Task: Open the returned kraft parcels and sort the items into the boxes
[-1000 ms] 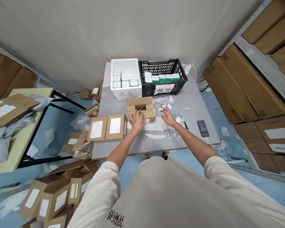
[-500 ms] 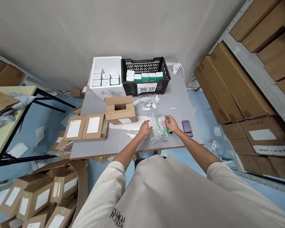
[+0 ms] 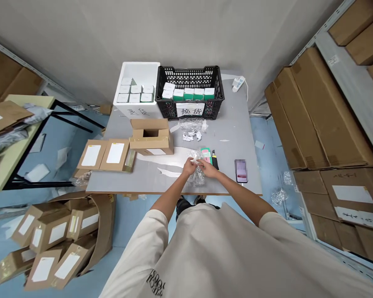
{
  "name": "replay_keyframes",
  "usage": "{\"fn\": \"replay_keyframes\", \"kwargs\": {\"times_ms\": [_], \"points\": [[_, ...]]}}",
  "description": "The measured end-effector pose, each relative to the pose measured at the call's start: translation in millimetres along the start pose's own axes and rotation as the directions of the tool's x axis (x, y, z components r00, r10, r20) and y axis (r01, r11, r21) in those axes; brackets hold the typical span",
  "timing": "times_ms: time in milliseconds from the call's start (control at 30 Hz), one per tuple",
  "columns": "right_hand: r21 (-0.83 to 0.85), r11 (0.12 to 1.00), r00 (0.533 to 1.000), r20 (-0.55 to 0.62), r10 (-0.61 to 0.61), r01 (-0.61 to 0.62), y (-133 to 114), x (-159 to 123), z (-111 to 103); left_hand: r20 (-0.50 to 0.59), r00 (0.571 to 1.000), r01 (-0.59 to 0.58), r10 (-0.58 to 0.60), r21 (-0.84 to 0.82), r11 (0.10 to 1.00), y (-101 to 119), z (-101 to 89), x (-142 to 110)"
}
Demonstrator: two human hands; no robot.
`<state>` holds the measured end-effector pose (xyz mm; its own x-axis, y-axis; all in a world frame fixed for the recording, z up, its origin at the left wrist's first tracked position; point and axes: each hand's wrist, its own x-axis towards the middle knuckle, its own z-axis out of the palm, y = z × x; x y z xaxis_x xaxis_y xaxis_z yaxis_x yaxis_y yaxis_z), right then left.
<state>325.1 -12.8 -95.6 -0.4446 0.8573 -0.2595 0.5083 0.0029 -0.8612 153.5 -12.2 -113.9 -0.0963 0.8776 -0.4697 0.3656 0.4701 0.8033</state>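
Observation:
Clear bubble wrap (image 3: 198, 177) is bunched between my two hands near the table's front edge. My left hand (image 3: 190, 166) is closed on its left side. From the right, my right hand (image 3: 207, 168) pinches the same wrap, and the two hands almost touch. Just beyond my right hand lies a green and pink flat package (image 3: 206, 154), its lower part covered by the hand. A black and yellow box cutter (image 3: 215, 159) rests right of the package. Farther right is a phone (image 3: 241, 171) with its screen lit.
An open cardboard box (image 3: 151, 142) stands left of centre, beside flat labelled boxes (image 3: 115, 155). Behind are a white foam box (image 3: 136, 70) and a black crate (image 3: 190, 74) holding small white and green boxes. Crumpled paper (image 3: 192, 135) lies mid-table. Shelves of cartons (image 3: 329, 116) rise at right.
The wrap has come off the green and pink package and moved left with my hands. My right hand has moved left to meet my left hand. The box cutter is now uncovered.

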Motion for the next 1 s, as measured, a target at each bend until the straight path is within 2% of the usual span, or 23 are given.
{"fn": "replay_keyframes", "kwargs": {"times_ms": [133,267,333,400,467,533,633,700,800,1000], "points": [[-0.04,0.995,0.989,-0.117,-0.096,0.091,-15.7,3.5,-10.7,-0.062,0.997,0.023,-0.037,-0.207,0.978,18.4,-14.6,1.5],[-0.242,0.938,0.936,-0.186,-0.298,0.25,-49.1,21.0,-22.7,-0.075,0.99,-0.14,0.122,-0.317,0.938,57.0,-45.0,-6.9],[-0.302,0.907,0.902,-0.227,-0.368,0.294,-72.2,33.1,-26.5,-0.089,0.968,-0.247,0.232,-0.238,0.939,78.9,-66.4,-17.8],[-0.332,0.887,0.87,-0.267,-0.415,0.321,-98.9,45.6,-28.8,-0.138,0.915,-0.387,0.38,-0.027,0.922,100.5,-91.6,-32.1],[-0.375,0.859,0.827,-0.308,-0.471,0.349,-128.5,58.1,-29.5,-0.226,0.811,-0.487,0.539,0.25,0.837,120.0,-118.9,-46.2],[-0.421,0.83,0.781,-0.347,-0.52,0.366,-159.3,71.2,-27.7,-0.27,0.714,-0.502,0.646,0.447,0.741,135.8,-146.9,-56.2],[-0.485,0.799,0.718,-0.405,-0.566,0.357,-202.1,94.2,-18.0,-0.26,0.666,-0.502,0.699,0.537,0.678,148.5,-186.8,-58.7],[-0.509,0.794,0.701,-0.429,-0.569,0.333,-224.5,112.5,-5.7,-0.284,0.658,-0.487,0.698,0.546,0.682,147.6,-210.8,-52.4],[-0.508,0.802,0.734,-0.406,-0.544,0.314,-244.2,142.2,21.1,-0.332,0.666,-0.455,0.668,0.529,0.717,131.4,-242.2,-34.8],[-0.486,0.812,0.846,-0.236,-0.478,0.323,-243.9,194.1,83.3,-0.295,0.778,-0.395,0.555,0.458,0.797,72.2,-289.8,13.9]]}}
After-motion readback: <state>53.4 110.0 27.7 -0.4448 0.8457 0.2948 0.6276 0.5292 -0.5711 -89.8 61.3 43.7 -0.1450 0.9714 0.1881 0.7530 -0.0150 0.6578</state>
